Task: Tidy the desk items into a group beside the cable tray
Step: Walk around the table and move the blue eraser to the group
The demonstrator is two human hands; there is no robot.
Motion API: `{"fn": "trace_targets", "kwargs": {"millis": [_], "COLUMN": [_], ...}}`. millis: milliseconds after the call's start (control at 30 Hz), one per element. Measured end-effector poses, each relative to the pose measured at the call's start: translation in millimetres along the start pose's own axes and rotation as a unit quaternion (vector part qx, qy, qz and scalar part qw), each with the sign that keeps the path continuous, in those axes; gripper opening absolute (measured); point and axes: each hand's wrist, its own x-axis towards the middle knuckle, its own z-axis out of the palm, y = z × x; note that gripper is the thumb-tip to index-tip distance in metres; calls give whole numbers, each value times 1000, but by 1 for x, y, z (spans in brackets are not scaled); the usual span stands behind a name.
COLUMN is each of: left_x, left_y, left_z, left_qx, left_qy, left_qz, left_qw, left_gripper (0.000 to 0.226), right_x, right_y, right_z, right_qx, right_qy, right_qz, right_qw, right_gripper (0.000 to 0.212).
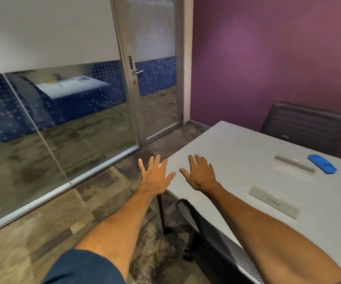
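My left hand (155, 177) and my right hand (200, 175) are stretched out palm down with fingers spread, holding nothing, over the near left corner of a pale grey desk (237, 152). My left hand hangs partly past the desk's edge. On the desk to the right lie a grey rectangular nameplate-like block (274, 201), a clear long strip (294, 166) farther back, and a blue flat object (321, 163) beside it at the right edge of view. All three lie well right of both hands.
A black mesh chair (212, 234) stands at the desk's near side under my right forearm. Another dark chair (303, 126) sits behind the desk by the purple wall. A glass partition and door (155, 78) are at left and ahead.
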Motion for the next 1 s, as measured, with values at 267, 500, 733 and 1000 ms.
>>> {"fn": "trace_targets", "kwargs": {"millis": [267, 500, 733, 1000], "left_x": [55, 155, 246, 361], "left_y": [-85, -144, -199, -255], "left_z": [11, 20, 32, 55], "left_qx": [-8, -26, -26, -13], "left_qy": [-19, -29, -29, -34], "left_qz": [-26, -7, 7, 43], "left_qw": [999, 999, 999, 998], "left_gripper": [69, 69, 69, 70], "right_x": [79, 186, 279, 380], "right_y": [-64, -95, -131, -154], "right_z": [39, 57, 73, 104], "right_qx": [-9, 8, -11, -10], "right_qy": [-16, -12, -2, -19], "right_qz": [-31, -16, -11, 40], "right_qw": [999, 1000, 1000, 999], "right_gripper": [70, 68, 66, 75]}}
